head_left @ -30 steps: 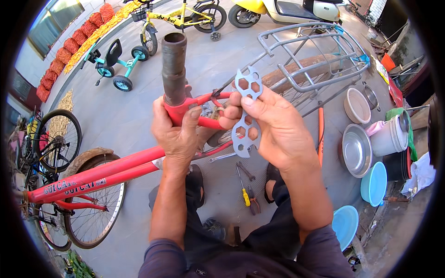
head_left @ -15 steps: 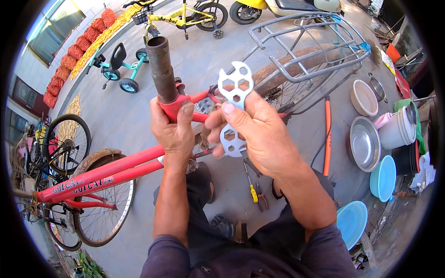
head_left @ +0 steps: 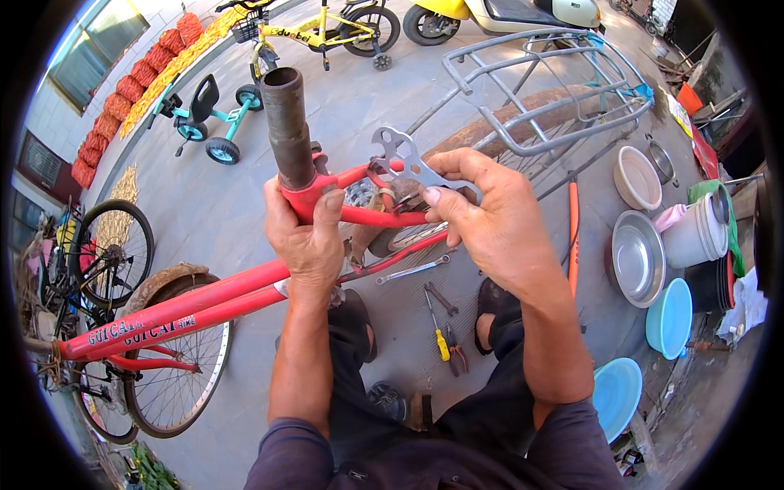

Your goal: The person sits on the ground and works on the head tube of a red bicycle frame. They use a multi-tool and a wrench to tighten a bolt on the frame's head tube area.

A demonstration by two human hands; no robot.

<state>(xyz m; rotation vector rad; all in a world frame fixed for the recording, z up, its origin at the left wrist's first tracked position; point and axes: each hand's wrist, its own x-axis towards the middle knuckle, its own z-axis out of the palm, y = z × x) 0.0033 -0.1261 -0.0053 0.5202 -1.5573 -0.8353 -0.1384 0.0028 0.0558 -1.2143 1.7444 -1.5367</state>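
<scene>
My left hand [head_left: 304, 233] is wrapped round the red bicycle frame [head_left: 220, 287], just below its rusty upright seat tube [head_left: 287, 122]. In my right hand [head_left: 482, 216] is a flat silver multi-hole wrench [head_left: 408, 159], pinched between thumb and fingers. Its hooked end points up and left, over the red frame tubes behind the seat tube. Whether the wrench touches a nut there, I cannot tell. A grey rear rack [head_left: 543, 90] stands over the rusty rear mudguard beyond my right hand.
On the ground below lie a combination wrench [head_left: 412, 269], an open-end wrench [head_left: 442, 300], a yellow-handled screwdriver [head_left: 443, 343] and pliers [head_left: 457, 353]. Basins [head_left: 637, 257] and buckets stand at right. A teal tricycle [head_left: 212, 122] and yellow child's bike [head_left: 327, 33] stand at the back.
The multi-hole wrench has tilted from upright to nearly flat and moved down toward the frame tubes. My right hand has shifted slightly right; my left hand keeps its grip.
</scene>
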